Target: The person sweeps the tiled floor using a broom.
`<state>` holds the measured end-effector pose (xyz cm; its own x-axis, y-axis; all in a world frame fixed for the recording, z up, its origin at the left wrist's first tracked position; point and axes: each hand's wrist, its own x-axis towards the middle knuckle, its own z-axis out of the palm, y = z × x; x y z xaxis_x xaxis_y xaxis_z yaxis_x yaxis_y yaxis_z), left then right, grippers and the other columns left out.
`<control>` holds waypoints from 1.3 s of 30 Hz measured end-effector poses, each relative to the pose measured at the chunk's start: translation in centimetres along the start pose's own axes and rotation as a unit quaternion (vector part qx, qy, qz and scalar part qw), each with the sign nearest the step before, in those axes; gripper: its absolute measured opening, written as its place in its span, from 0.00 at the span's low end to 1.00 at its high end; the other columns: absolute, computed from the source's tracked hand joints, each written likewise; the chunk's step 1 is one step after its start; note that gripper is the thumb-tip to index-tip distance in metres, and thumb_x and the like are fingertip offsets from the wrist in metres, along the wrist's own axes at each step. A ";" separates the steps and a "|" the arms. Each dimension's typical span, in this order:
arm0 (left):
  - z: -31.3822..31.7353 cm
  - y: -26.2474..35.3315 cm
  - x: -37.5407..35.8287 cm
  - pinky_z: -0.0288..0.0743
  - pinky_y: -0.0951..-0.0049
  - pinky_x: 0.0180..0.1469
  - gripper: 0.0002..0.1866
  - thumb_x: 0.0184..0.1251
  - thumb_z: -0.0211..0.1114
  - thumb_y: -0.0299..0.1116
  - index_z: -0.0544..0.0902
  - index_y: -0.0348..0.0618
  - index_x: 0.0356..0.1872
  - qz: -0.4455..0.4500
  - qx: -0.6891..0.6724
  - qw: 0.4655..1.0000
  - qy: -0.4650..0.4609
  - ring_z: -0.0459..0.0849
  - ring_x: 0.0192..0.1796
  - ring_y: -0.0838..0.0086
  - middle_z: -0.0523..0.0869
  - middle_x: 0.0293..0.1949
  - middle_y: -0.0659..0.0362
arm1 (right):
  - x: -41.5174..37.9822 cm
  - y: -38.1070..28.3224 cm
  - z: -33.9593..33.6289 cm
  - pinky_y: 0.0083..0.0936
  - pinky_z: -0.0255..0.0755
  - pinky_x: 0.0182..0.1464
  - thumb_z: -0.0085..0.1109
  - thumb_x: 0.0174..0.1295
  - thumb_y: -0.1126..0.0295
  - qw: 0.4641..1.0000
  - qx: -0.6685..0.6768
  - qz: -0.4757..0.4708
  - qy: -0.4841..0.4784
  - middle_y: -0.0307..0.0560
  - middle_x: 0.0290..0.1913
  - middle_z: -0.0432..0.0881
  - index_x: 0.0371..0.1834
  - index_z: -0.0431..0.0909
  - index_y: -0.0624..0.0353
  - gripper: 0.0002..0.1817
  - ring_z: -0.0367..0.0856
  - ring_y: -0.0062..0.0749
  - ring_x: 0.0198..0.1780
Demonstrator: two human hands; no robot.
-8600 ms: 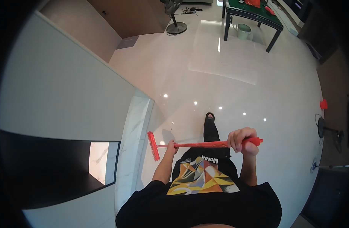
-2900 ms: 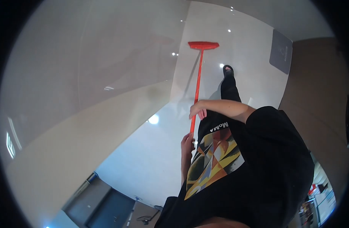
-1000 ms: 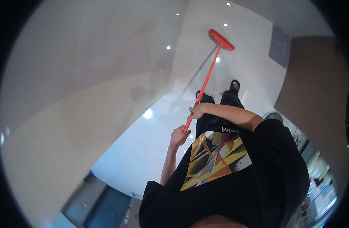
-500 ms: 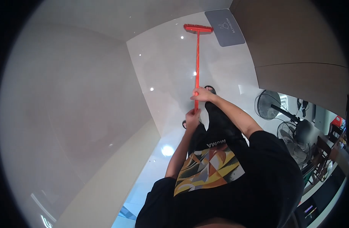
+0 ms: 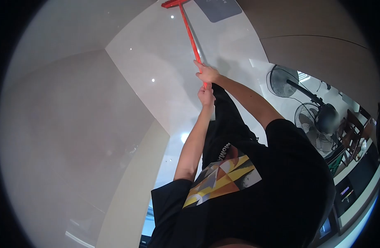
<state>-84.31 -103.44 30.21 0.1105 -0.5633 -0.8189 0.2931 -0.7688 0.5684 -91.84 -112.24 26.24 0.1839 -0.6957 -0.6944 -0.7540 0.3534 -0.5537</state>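
A red broom [image 5: 190, 34] stretches away from me across the pale glossy floor. Its wide bristled head lies at the top edge of the view, partly cut off. My right hand [image 5: 207, 74] is wrapped round the handle, with a finger reaching along it. Just below, at the near end of the handle, my left hand [image 5: 205, 95] is closed on it too. Both of my arms reach forward, close together.
A grey mat [image 5: 218, 9] lies right of the broom head, beside a brown cabinet front [image 5: 314, 45]. Fans [image 5: 318, 120] stand at right, with wooden chairs [image 5: 353, 128] behind. A pale wall [image 5: 74, 111] rises at left.
The broom head has shifted up and left in the view, and the handle now slants. Both hands have moved up and slightly left, still gripping it. The camera view has shifted too.
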 end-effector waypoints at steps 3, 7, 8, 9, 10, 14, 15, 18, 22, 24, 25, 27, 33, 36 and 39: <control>-1.6 -1.9 -2.0 0.55 0.80 0.12 0.13 0.69 0.63 0.41 0.76 0.45 0.28 -0.009 -0.030 0.999 -0.008 0.62 0.11 0.85 0.70 0.17 0.68 | -1.5 0.7 2.2 0.43 0.67 0.64 0.50 0.59 0.56 1.000 0.003 -0.012 0.020 0.62 0.68 0.66 0.78 0.42 0.37 0.42 0.75 0.57 0.61; -4.5 -7.7 -4.8 0.55 0.81 0.12 0.14 0.67 0.65 0.43 0.76 0.46 0.27 -0.008 -0.036 0.999 -0.003 0.63 0.11 0.86 0.70 0.16 0.68 | -4.4 3.7 6.5 0.40 0.69 0.62 0.50 0.59 0.54 0.999 0.021 -0.044 0.011 0.63 0.62 0.74 0.78 0.43 0.39 0.43 0.78 0.52 0.57; -5.2 -9.2 -6.0 0.56 0.81 0.12 0.14 0.66 0.66 0.43 0.76 0.47 0.26 -0.023 -0.048 0.999 0.004 0.63 0.11 0.86 0.70 0.16 0.68 | -4.1 4.6 7.6 0.38 0.70 0.61 0.51 0.59 0.54 1.000 0.023 -0.019 -0.007 0.62 0.58 0.77 0.77 0.47 0.41 0.41 0.80 0.49 0.56; -6.0 -11.3 -7.2 0.56 0.81 0.12 0.13 0.65 0.68 0.43 0.77 0.47 0.28 -0.036 -0.080 0.996 0.004 0.64 0.11 0.85 0.70 0.16 0.68 | -4.0 5.5 9.1 0.37 0.71 0.59 0.51 0.60 0.55 0.999 0.024 0.006 -0.025 0.61 0.54 0.80 0.76 0.52 0.43 0.39 0.81 0.47 0.55; -6.7 -12.9 -9.0 0.55 0.80 0.14 0.13 0.66 0.66 0.43 0.75 0.48 0.28 -0.072 -0.113 0.991 -0.004 0.63 0.12 0.85 0.70 0.17 0.69 | -4.1 6.5 10.8 0.37 0.71 0.59 0.51 0.60 0.55 0.999 0.017 -0.004 -0.032 0.61 0.54 0.80 0.76 0.52 0.43 0.39 0.81 0.47 0.55; -12.7 -15.9 -15.3 0.54 0.78 0.18 0.12 0.69 0.63 0.40 0.72 0.51 0.28 -0.218 -0.292 0.927 -0.085 0.63 0.13 0.83 0.68 0.17 0.70 | -6.8 6.7 16.9 0.30 0.75 0.49 0.54 0.60 0.57 0.999 0.024 -0.021 0.013 0.56 0.37 0.85 0.62 0.75 0.52 0.26 0.85 0.41 0.40; -14.5 -15.4 -17.2 0.54 0.78 0.18 0.12 0.69 0.63 0.40 0.72 0.51 0.28 -0.210 -0.302 0.927 -0.079 0.63 0.13 0.83 0.68 0.17 0.70 | -8.1 5.5 17.9 0.29 0.75 0.48 0.55 0.60 0.58 0.998 0.056 -0.032 0.000 0.55 0.33 0.86 0.56 0.81 0.54 0.23 0.86 0.40 0.38; -21.2 -11.6 -24.9 0.55 0.78 0.19 0.12 0.71 0.59 0.33 0.69 0.53 0.26 -0.232 -0.450 0.842 -0.187 0.62 0.15 0.82 0.68 0.16 0.70 | -10.3 0.9 20.3 0.28 0.76 0.47 0.59 0.59 0.58 0.993 0.001 -0.118 -0.011 0.52 0.32 0.87 0.48 0.84 0.59 0.20 0.86 0.35 0.37; -26.5 -8.1 -33.9 0.61 0.81 0.28 0.09 0.73 0.53 0.28 0.71 0.32 0.46 -0.132 -0.553 0.805 -0.171 0.66 0.21 0.82 0.71 0.24 0.63 | -16.7 -6.1 22.6 0.19 0.75 0.29 0.63 0.58 0.54 0.987 0.033 -0.065 -0.144 0.38 0.24 0.82 0.39 0.87 0.58 0.18 0.81 0.23 0.24; -28.1 -11.1 -36.5 0.60 0.81 0.28 0.09 0.72 0.53 0.27 0.70 0.31 0.46 -0.107 -0.590 0.788 -0.138 0.66 0.21 0.82 0.71 0.24 0.64 | -19.2 -5.3 26.6 0.18 0.74 0.27 0.63 0.58 0.53 0.979 0.040 -0.058 -0.189 0.36 0.24 0.80 0.36 0.86 0.58 0.18 0.80 0.23 0.22; -29.0 -12.5 -37.9 0.60 0.81 0.27 0.09 0.72 0.53 0.26 0.70 0.31 0.46 -0.093 -0.616 0.774 -0.112 0.65 0.21 0.83 0.70 0.25 0.64 | -21.4 -5.7 28.5 0.18 0.74 0.28 0.63 0.58 0.53 0.976 0.040 -0.046 -0.207 0.36 0.25 0.81 0.37 0.85 0.58 0.18 0.80 0.23 0.23; -31.6 -13.8 -40.8 0.59 0.81 0.26 0.09 0.71 0.54 0.26 0.70 0.31 0.46 -0.088 -0.626 0.766 -0.118 0.65 0.21 0.83 0.70 0.25 0.64 | -25.1 -7.4 31.3 0.17 0.74 0.28 0.63 0.57 0.54 0.975 0.036 -0.034 -0.218 0.35 0.26 0.81 0.39 0.84 0.58 0.18 0.80 0.22 0.24; -39.3 -14.9 -38.9 0.57 0.81 0.23 0.08 0.70 0.56 0.26 0.70 0.36 0.46 -0.052 -0.591 0.787 -0.170 0.65 0.21 0.84 0.69 0.24 0.66 | -23.4 -11.2 39.4 0.16 0.73 0.30 0.63 0.55 0.65 0.956 0.182 0.002 -0.230 0.37 0.32 0.81 0.46 0.81 0.57 0.16 0.79 0.17 0.28; -41.0 -12.2 -36.3 0.57 0.80 0.22 0.10 0.69 0.57 0.26 0.73 0.43 0.50 -0.055 -0.545 0.823 -0.153 0.64 0.20 0.83 0.68 0.24 0.67 | -20.5 -15.4 39.7 0.15 0.74 0.29 0.62 0.54 0.69 0.956 0.198 -0.034 -0.215 0.35 0.28 0.79 0.40 0.81 0.59 0.11 0.79 0.18 0.26; -41.5 -1.6 -42.7 0.58 0.79 0.22 0.15 0.68 0.58 0.23 0.72 0.46 0.54 -0.050 -0.517 0.842 -0.147 0.64 0.20 0.81 0.68 0.24 0.66 | -25.0 -27.5 32.7 0.17 0.77 0.33 0.63 0.54 0.69 0.965 0.188 -0.025 -0.181 0.36 0.35 0.81 0.46 0.80 0.61 0.15 0.81 0.18 0.33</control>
<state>-50.06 -65.58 60.90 -0.1592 -0.6781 -0.7175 0.9738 -0.2273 -0.0012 -55.07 -84.15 43.84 0.4730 -0.4783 -0.7400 -0.4685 0.5747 -0.6710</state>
